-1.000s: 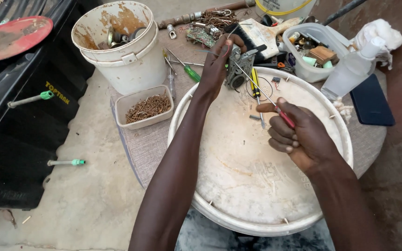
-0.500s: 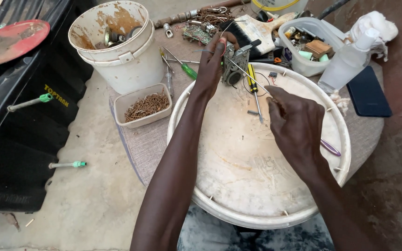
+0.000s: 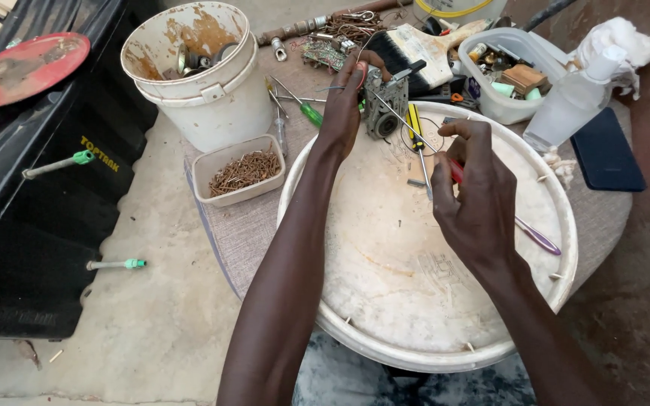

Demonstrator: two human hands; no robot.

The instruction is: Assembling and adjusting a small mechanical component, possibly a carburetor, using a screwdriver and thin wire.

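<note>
Here the left hand [image 3: 344, 105] is clamped on a small metal mechanism [image 3: 382, 105], held upright at the far edge of the round white lid [image 3: 385, 301]. The right hand [image 3: 475, 203] pinches a thin wire [image 3: 408, 128] running to it, with a purple-handled tool [image 3: 537, 237] tucked underneath. I judge a tug could snap the wire or tip the mechanism off toward the yellow screwdriver [image 3: 415, 129].
</note>
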